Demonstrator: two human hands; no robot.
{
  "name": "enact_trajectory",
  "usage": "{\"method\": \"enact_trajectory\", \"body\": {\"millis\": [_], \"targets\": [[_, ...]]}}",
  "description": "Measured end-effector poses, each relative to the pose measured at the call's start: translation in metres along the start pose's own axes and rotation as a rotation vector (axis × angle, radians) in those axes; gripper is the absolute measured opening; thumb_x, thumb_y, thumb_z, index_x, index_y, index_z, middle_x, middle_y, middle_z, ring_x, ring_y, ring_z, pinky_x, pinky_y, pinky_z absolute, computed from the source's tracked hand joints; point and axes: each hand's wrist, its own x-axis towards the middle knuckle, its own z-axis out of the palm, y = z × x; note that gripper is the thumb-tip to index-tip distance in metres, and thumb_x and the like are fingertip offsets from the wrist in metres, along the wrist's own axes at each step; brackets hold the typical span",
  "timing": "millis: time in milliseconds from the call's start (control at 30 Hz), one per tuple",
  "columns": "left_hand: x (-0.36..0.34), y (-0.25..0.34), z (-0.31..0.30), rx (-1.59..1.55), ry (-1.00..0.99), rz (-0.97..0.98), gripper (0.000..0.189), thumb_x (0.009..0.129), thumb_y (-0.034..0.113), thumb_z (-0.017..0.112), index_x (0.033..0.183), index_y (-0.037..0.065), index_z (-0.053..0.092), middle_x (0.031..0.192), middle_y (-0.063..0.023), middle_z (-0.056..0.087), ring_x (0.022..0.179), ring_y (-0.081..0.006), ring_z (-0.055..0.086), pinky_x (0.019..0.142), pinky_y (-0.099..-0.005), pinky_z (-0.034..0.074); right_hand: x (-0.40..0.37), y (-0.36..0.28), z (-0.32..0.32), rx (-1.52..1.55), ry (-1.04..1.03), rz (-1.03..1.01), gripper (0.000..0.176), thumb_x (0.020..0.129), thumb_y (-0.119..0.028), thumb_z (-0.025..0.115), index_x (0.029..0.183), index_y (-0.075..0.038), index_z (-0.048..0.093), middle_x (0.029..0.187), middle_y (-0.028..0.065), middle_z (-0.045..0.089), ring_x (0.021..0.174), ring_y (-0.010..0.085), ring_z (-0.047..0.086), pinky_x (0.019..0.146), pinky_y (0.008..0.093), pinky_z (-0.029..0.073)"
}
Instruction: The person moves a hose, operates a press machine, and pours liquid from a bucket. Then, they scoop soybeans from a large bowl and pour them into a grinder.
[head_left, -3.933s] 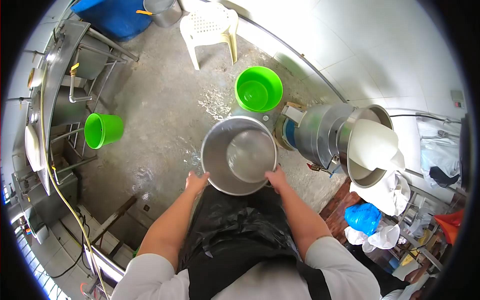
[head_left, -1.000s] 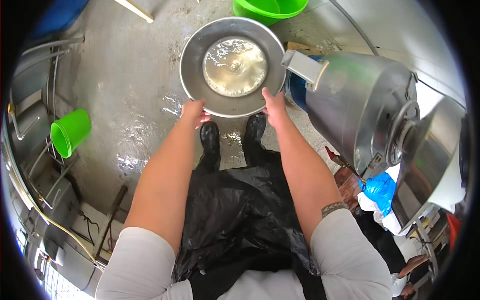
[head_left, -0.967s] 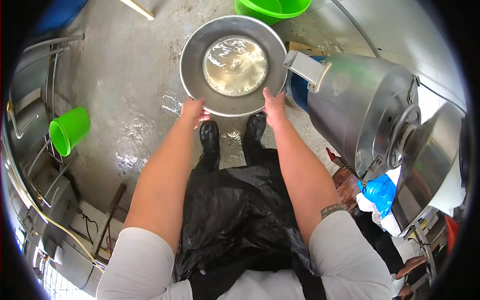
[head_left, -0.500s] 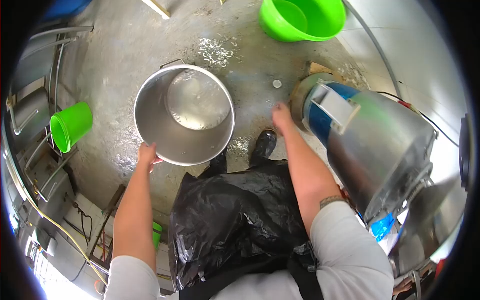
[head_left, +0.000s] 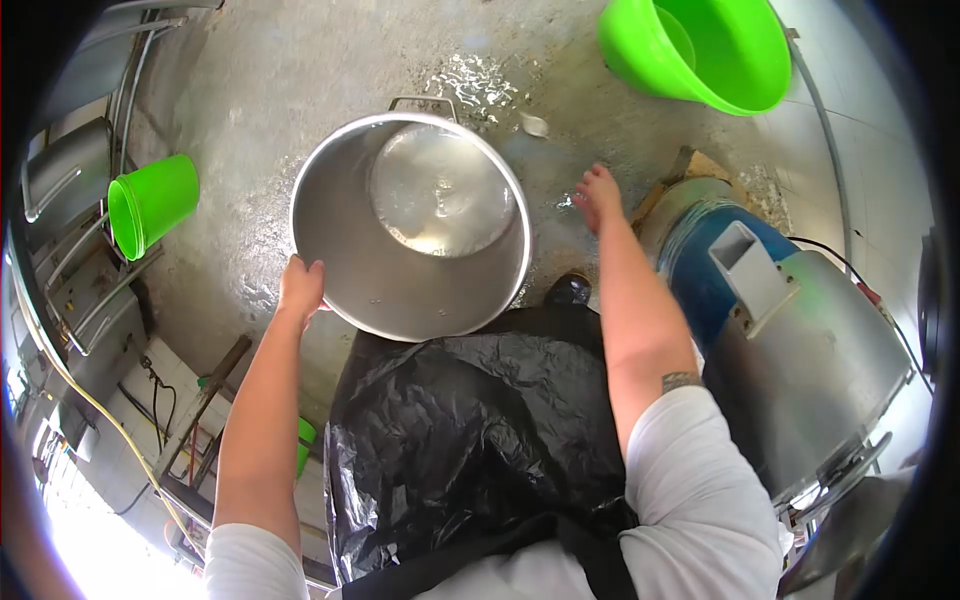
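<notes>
Concrete floor (head_left: 235, 90): grey and wet, spread beneath your work, with bright patches of shine beyond the pot and to its left.
Steel machine (head_left: 830, 360): a big tilted drum on your right, with a blue band round its lower part and a square grey spout (head_left: 748, 268) jutting from its side.
Black apron (head_left: 470, 430): creased plastic, covering your front and lap.
Steel pot (head_left: 385, 270): right in front of you, mouth facing up towards you, near rim overlapping the apron in view; its bottom gleams. You cannot tell from this angle whether it rests on the floor.
Green tub (head_left: 645, 60): on the floor ahead to your right, well apart from the pot.
Green bucket (head_left: 165, 205): well off to your left, tipped on its side.
Your right hand (head_left: 600, 197): apart from the pot, fingers loosely bent and unclosed, between pot and machine.
Your left hand (head_left: 300, 287): closed on the pot's near left rim.
Dark boot (head_left: 570, 289): yours, poking out past the apron.
</notes>
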Motion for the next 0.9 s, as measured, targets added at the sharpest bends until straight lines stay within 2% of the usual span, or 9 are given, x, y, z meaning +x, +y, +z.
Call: {"method": "enact_trajectory", "body": {"millis": [133,200,267,367,467,600,733,800,900], "targets": [[-0.006,0.011,0.003,0.134,0.052,-0.001,0.040,0.100,0.014,0.057,0.128,-0.013,0.050,0.115,-0.0288,0.066,0.085,-0.0357,0.075,0.053,-0.0421,0.067,-0.131,-0.012,0.029,-0.098,-0.024,-0.131,0.056,0.106,-0.042,0.054,0.149,-0.007,0.048,0.132,0.0134,0.061,0.107,0.0260,0.065,0.089,0.0402,0.053],[-0.009,0.020,0.001,0.106,0.028,-0.018,0.039,0.100,0.014,0.057,0.129,-0.011,0.050,0.116,-0.0284,0.066,0.084,-0.0360,0.075,0.053,-0.0417,0.067,-0.181,0.010,0.044,-0.222,-0.092,-0.501,0.060,0.103,-0.045,0.058,0.145,-0.001,0.052,0.119,0.0157,0.068,0.104,0.0279,0.067,0.090,0.0412,0.053],[-0.014,0.024,-0.001,0.085,0.012,-0.040,0.039,0.100,0.014,0.058,0.131,-0.009,0.050,0.117,-0.0281,0.066,0.084,-0.0364,0.075,0.053,-0.0413,0.067,-0.264,-0.020,0.062,-0.308,-0.154,-0.597,0.048,0.102,-0.038,0.060,0.134,-0.002,0.058,0.108,0.0203,0.071,0.099,0.0366,0.070,0.086,0.0482,0.054],[-0.027,0.032,0.004,-0.016,-0.018,0.038,0.035,0.099,0.015,0.059,0.126,-0.006,0.055,0.110,-0.0267,0.069,0.078,-0.0338,0.075,0.052,-0.0402,0.064,-0.265,-0.009,0.060,-0.712,0.170,-0.354,0.030,0.099,-0.026,0.060,0.117,-0.002,0.060,0.098,0.0259,0.071,0.095,0.0469,0.069,0.082,0.0537,0.053],[-0.053,0.055,0.010,0.085,-0.008,0.220,0.031,0.097,0.018,0.061,0.116,-0.007,0.058,0.098,-0.0252,0.070,0.072,-0.0313,0.073,0.053,-0.0404,0.060,-0.265,-0.031,0.027,-0.649,0.284,-0.389,0.021,0.098,-0.020,0.057,0.107,-0.002,0.058,0.094,0.0298,0.069,0.094,0.0526,0.065,0.083,0.0561,0.052],[-0.112,0.128,0.029,0.125,-0.086,0.365,0.034,0.095,0.024,0.062,0.114,-0.004,0.061,0.090,-0.0227,0.070,0.075,-0.0305,0.070,0.066,-0.0450,0.055,-0.282,-0.044,-0.036,-0.621,0.438,-0.431,0.023,0.098,-0.020,0.059,0.109,-0.001,0.058,0.100,0.0277,0.069,0.097,0.0479,0.067,0.085,0.0527,0.051],[-0.070,0.166,0.101,0.278,0.022,0.664,0.032,0.096,0.024,0.061,0.113,-0.003,0.059,0.101,-0.0267,0.071,0.091,-0.0434,0.070,0.082,-0.0512,0.055,-0.260,-0.044,-0.080,-0.477,0.591,-0.382,0.020,0.097,-0.016,0.060,0.110,0.000,0.060,0.105,0.0244,0.070,0.099,0.0433,0.068,0.087,0.0487,0.051],[-0.101,0.221,0.107,0.132,-0.145,0.418,0.031,0.097,0.024,0.062,0.114,-0.003,0.058,0.109,-0.0266,0.070,0.101,-0.0443,0.068,0.090,-0.0523,0.052,-0.253,-0.040,-0.093,-0.450,0.599,-0.351,0.018,0.096,-0.011,0.060,0.110,0.001,0.060,0.104,0.0225,0.071,0.098,0.0417,0.069,0.087,0.0477,0.051],[-0.090,0.235,0.135,0.120,-0.134,0.544,0.034,0.098,0.025,0.061,0.123,0.001,0.060,0.119,-0.0230,0.069,0.104,-0.0363,0.067,0.091,-0.0450,0.051,-0.217,-0.010,-0.110,-0.229,0.591,-0.352,0.024,0.095,-0.007,0.058,0.117,0.002,0.060,0.105,0.0187,0.072,0.100,0.0365,0.070,0.091,0.0454,0.052]]}}
